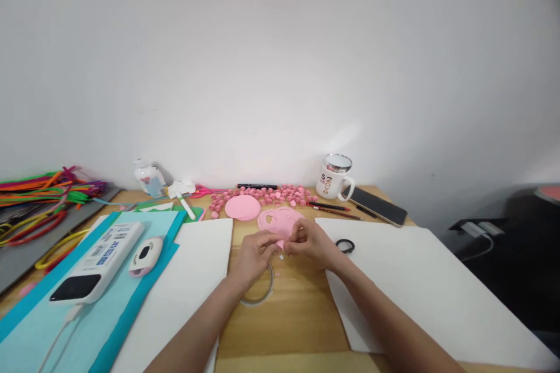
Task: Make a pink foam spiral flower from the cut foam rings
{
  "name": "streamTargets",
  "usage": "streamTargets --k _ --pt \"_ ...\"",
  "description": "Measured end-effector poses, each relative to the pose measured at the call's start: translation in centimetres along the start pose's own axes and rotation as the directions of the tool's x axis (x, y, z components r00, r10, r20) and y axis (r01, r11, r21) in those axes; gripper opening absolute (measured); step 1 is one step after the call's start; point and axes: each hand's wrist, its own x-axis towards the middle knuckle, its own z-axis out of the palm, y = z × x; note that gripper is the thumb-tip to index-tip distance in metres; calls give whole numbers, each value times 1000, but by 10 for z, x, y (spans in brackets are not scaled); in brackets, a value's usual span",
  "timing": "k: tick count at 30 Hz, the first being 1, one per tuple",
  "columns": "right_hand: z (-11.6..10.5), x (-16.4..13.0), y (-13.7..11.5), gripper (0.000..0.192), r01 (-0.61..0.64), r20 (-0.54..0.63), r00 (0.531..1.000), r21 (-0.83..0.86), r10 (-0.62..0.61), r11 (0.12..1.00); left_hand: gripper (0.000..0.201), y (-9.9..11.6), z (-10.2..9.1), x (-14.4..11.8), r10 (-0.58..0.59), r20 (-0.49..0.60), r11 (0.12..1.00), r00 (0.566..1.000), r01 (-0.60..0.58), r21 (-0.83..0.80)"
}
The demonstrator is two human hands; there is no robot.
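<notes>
In the middle of the frame, the left hand (252,255) and the right hand (311,242) meet over the wood table (289,309). Their fingers are pinched close on a small pink piece (280,243). A cut pink sheet (280,220) lies just behind the hands, next to a pink circle (242,207). A tape ring (259,290) peeks out under the left hand. A mug (335,177) stands at the back by the wall.
</notes>
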Motion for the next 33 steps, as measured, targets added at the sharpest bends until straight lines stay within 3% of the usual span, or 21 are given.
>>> streamTargets --k 3,5,13,16,24,33 --pt "-3 -1 -1 28 -6 59 998 112 0 994 21 7 0 0 -49 4 997 999 49 -66" --pt "-2 -1 -1 27 22 54 998 123 -29 992 17 13 -1 1 -152 -17 976 988 147 -162" --pt "13 -2 1 30 95 -177 982 121 -73 988 16 20 -3 5 -255 -189 958 948 222 -180" --pt "15 -4 -1 30 142 -251 961 90 -116 986 21 18 -5 6 -254 -221 960 942 217 -177" --pt "21 -9 -5 24 173 -262 949 -28 -175 984 16 18 -3 4 -178 -186 981 966 159 -110" --pt "21 -5 2 28 64 -196 979 64 -50 996 15 12 -4 2 -39 -118 999 992 41 15"
